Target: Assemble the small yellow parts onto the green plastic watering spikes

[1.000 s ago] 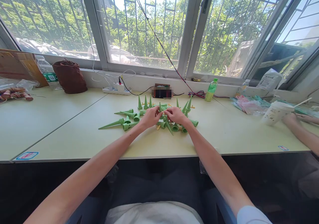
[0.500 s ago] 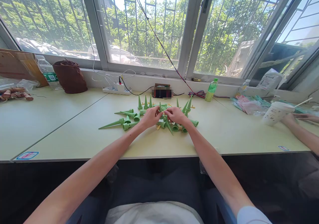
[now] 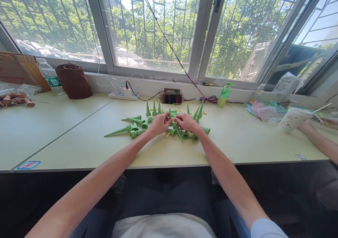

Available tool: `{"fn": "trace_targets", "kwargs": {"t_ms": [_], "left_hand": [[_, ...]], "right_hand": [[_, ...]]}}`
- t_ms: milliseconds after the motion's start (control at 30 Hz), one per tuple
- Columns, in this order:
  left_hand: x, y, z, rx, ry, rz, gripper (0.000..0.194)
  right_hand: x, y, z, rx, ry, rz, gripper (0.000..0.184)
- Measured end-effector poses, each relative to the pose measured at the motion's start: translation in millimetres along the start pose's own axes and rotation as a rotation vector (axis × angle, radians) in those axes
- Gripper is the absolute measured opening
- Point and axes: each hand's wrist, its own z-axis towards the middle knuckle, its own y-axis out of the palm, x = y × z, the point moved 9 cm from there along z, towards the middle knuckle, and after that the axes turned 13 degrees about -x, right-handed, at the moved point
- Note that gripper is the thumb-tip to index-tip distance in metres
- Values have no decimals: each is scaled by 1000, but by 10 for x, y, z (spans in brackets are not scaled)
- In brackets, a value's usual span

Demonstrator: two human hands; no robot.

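Green plastic spikes (image 3: pixel 118 131) spread in a loose cluster on the pale table (image 3: pixel 79 150), in front of the person in the head view, some upright, others on their sides. Both forearms slant in from the lower corners and converge on the cluster, wrists low, the hands nearly meeting. The left hand (image 3: pixel 160 123) is curled with its fingertips drawn together against an upright spike (image 3: pixel 170 114) between the hands, and appears to grip it. The right hand (image 3: pixel 187 122) is bent inward, thumb and forefinger brought close together beside that spike; whether they pinch a small part cannot be told.

The fingers hide the lower part of the upright spike, and the hands cover some of the cluster. Small yellow pieces (image 3: pixel 168 135) show among the spikes, hard to make out. A dark device (image 3: pixel 172 97) behind is blurred over. At the right edge another person's hand (image 3: pixel 306 126) is partly hidden by a white cup (image 3: pixel 293 120), the arm cut off by the frame.

Along the back are a power strip (image 3: pixel 123 96), a coiled cable (image 3: pixel 210 99) and a green bottle (image 3: pixel 224 95); a brown bag (image 3: pixel 74 82) sits further left, well apart from the hands.
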Motion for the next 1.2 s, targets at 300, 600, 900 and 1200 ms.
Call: {"fn": "trace_targets", "kwargs": {"t_ms": [300, 600, 900, 1200], "left_hand": [[-15, 14, 8, -2, 1, 6, 25], [-18, 13, 10, -6, -1, 4, 25], [-25, 18, 8, -11, -1, -6, 26], [-4, 9, 9, -7, 1, -7, 24]], "right_hand": [[-2, -5, -1, 6, -7, -9, 32], [-6, -2, -3, 3, -12, -9, 32], [-34, -11, -14, 8, -18, -17, 32], [-6, -2, 1, 1, 1, -22, 31]]}}
